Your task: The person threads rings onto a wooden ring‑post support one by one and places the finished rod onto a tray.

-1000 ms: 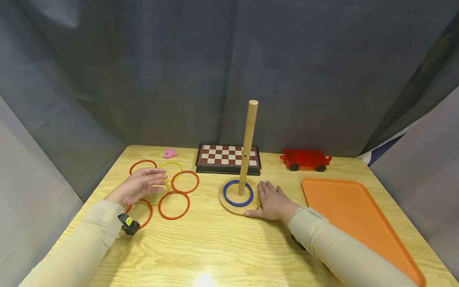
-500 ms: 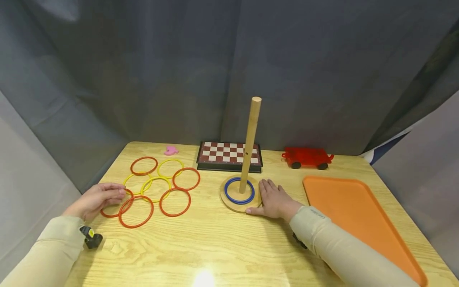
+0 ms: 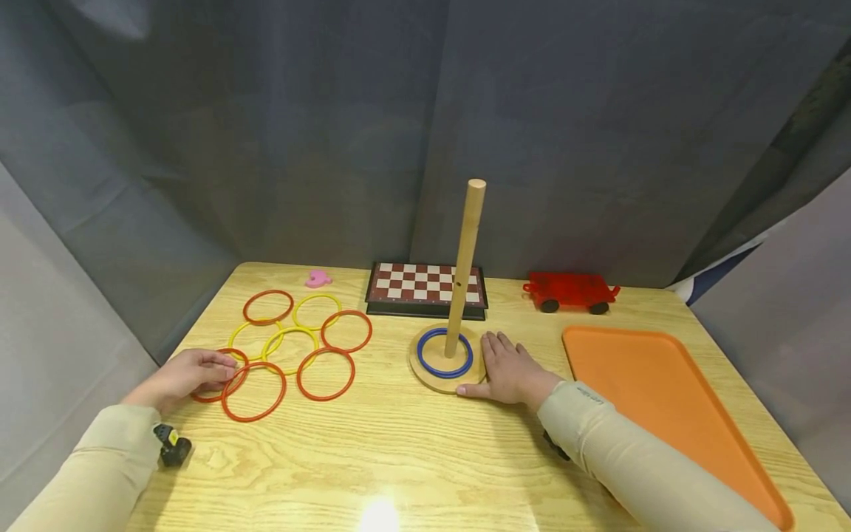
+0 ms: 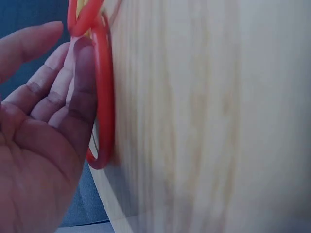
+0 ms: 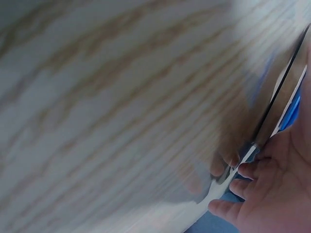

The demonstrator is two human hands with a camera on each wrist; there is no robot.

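At the far left of the head view, my left hand (image 3: pixel 186 375) is at the leftmost red ring (image 3: pixel 209 400). In the left wrist view the fingers (image 4: pixel 82 82) lie along this red ring (image 4: pixel 107 97), and the thumb stands apart from it. The ring overlaps another red ring (image 3: pixel 247 420) in front. Near the table's middle stands a wooden peg (image 3: pixel 467 251) on a round base (image 3: pixel 422 375), with blue rings (image 3: pixel 444 375) around its foot. My right hand (image 3: pixel 510 373) rests against the base's right edge, fingers extended and thumb spread.
Several more red and yellow rings (image 3: pixel 326 400) lie loose on the left. Behind the peg is a folded chessboard (image 3: pixel 425 284); a pink piece (image 3: pixel 318 278) sits left of it. A red toy wagon (image 3: pixel 568 292) and an orange tray (image 3: pixel 658 414) are at the right.
My left hand has moved left and towards me from over the rings down to the leftmost red ring, uncovering the others. My right hand stays at the base.
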